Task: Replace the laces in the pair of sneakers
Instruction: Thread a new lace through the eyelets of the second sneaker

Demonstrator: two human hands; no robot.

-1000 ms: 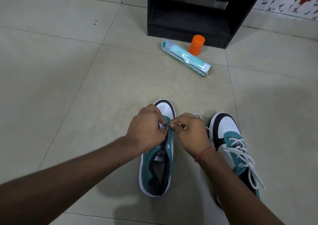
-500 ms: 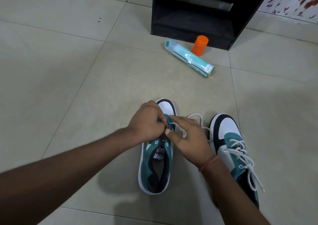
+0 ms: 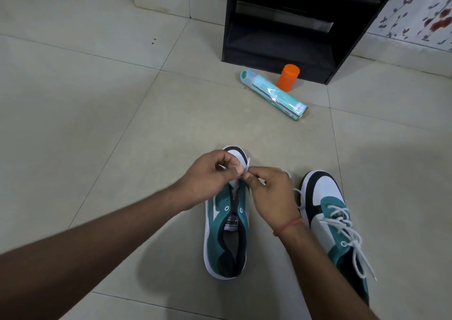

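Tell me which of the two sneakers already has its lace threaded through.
The right-hand sneaker, crossed by a white lace; the sneaker under the hands shows bare eyelets.

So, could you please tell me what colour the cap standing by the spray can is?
The cap is bright orange, seen in the head view.

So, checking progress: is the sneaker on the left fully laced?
No, the left sneaker shows bare eyelets, while the right sneaker carries white laces.

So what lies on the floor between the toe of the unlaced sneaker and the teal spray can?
Nothing: in the head view the floor is bare tile between the unlaced sneaker and the spray can; only a grout line crosses it.
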